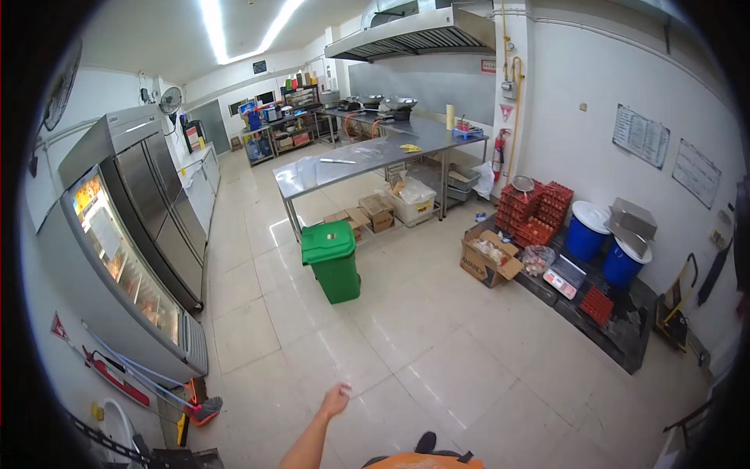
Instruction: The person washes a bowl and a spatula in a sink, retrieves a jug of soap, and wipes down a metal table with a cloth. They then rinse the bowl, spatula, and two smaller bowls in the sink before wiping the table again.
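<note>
My left hand reaches out low over the tiled floor, left of my orange apron. Its fingers look loosely curled, and nothing shows in them. My right hand is out of view. Nearest ahead of the left hand, though well apart from it, stands a green lidded bin. The dark tip of a shoe pokes out beyond the apron.
A steel table with boxes beneath stands behind the bin. Fridges line the left, with mops nearby. Right are a cardboard box, stacked red egg trays, blue barrels, a scale and a yellow-handled trolley.
</note>
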Tool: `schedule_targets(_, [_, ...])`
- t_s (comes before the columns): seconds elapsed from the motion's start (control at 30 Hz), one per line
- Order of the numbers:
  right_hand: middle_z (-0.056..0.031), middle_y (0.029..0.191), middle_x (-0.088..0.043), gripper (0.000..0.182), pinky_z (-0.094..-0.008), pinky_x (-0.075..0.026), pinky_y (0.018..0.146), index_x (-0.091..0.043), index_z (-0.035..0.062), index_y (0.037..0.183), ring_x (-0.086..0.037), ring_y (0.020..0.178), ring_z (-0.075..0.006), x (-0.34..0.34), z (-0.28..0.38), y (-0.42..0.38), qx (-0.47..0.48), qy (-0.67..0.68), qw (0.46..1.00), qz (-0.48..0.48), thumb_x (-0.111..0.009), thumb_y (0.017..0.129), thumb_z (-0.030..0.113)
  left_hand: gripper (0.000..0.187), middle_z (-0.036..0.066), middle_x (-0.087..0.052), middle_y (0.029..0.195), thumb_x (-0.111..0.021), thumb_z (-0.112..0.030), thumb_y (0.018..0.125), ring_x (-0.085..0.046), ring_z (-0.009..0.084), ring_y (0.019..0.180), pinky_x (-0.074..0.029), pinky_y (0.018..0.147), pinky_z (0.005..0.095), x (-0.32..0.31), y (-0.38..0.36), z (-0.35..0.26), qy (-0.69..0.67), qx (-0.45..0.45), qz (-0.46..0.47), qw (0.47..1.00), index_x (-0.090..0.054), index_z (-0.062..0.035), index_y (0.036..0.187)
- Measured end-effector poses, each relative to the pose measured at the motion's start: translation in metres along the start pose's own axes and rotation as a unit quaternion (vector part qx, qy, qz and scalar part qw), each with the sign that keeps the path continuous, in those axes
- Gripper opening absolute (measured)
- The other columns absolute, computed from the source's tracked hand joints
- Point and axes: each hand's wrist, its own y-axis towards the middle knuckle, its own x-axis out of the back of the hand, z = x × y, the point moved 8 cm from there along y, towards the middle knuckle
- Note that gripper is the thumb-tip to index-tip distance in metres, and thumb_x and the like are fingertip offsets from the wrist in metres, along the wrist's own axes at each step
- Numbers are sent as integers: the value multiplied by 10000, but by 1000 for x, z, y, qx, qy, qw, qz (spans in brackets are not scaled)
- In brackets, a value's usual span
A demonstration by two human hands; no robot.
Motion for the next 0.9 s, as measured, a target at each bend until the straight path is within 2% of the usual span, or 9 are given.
schedule_targets(0.1, [-215, 1075, -651, 377, -428, -500, 858, -664, 46, 1058, -628, 1004, -333, 76, 242, 94, 222, -229, 944, -78, -596, 709, 171, 275, 173, -677, 927, -573, -183, 787, -649, 328, 899, -519, 809, 396, -39, 3, 69, 58, 64, 56, 995, -655, -121, 1042])
schedule_targets(0.17, [-212, 1025, -657, 305, -462, -494, 815, -667, 46, 1005, -625, 962, -378, 136, 439, 90, 348, 47, 924, -150, -512, 855, 262, 307, 164, -675, 986, -595, -236, 796, -647, 313, 912, -524, 815, 384, -77, -14, 163, 69, 195, 138, 969, -642, -59, 1042])
schedule_targets(0.2, [-120, 674, -637, 275, -350, -465, 529, -666, 24, 879, -605, 585, -209, 166, 547, 46, 544, 42, 806, -230, -564, 878, 279, 225, 103, -652, 748, -605, -220, 777, -622, 174, 690, -507, 631, 346, -88, -32, 217, 65, 340, 239, 907, -685, -44, 894])
schedule_targets(0.23, [-204, 1057, -661, 352, -427, -495, 857, -656, 51, 1081, -627, 995, -370, 198, 634, -56, 460, -19, 868, -183, -512, 892, 310, 218, 106, -651, 740, -603, -213, 777, -624, 183, 684, -510, 628, 351, -89, -44, 231, 60, 391, 276, 876, -683, -43, 888])
schedule_targets(0.37, [-180, 986, -684, 325, -356, -504, 825, -644, 48, 1116, -659, 922, -277, 252, 847, -205, 641, 47, 764, -56, -578, 890, 272, 191, 120, -645, 707, -591, -185, 776, -634, 221, 661, -523, 615, 371, -89, -10, 239, -6, 430, 258, 865, -677, -40, 866])
schedule_targets(0.5, [-132, 874, -673, 345, -307, -493, 753, -653, 16, 1063, -622, 811, -189, 278, 920, -114, 597, 96, 795, -48, -591, 901, 314, 167, 134, -640, 674, -580, -157, 774, -644, 259, 638, -536, 602, 391, -85, 144, 192, -251, 97, 96, 958, -671, -36, 844])
schedule_targets(0.6, [-166, 888, -688, 366, -339, -509, 758, -682, 14, 1004, -659, 843, -237, 284, 873, 52, 543, -10, 811, -216, -555, 892, 339, 190, 139, -662, 683, -545, -179, 742, -646, 271, 625, -522, 590, 400, -96, 380, 195, 117, 330, 283, 893, -658, -53, 655])
schedule_targets(0.73, [-165, 791, -673, 218, -403, -505, 604, -654, -7, 1016, -626, 694, -267, 234, 646, 257, 150, 266, 952, -19, -581, 825, 69, 312, 262, -639, 976, -507, -268, 850, -610, 439, 957, -494, 808, 479, -28, 665, -38, 114, 32, -28, 993, -636, -14, 976])
schedule_targets(0.9, [-125, 751, -641, 206, -404, -459, 517, -641, 30, 1035, -585, 602, -220, 294, 729, 264, -66, 388, 919, -3, -566, 858, 105, 209, 171, -627, 780, -568, -127, 824, -614, 320, 768, -491, 717, 415, -30, 915, -256, -55, -17, -18, 998, -611, -48, 1012])
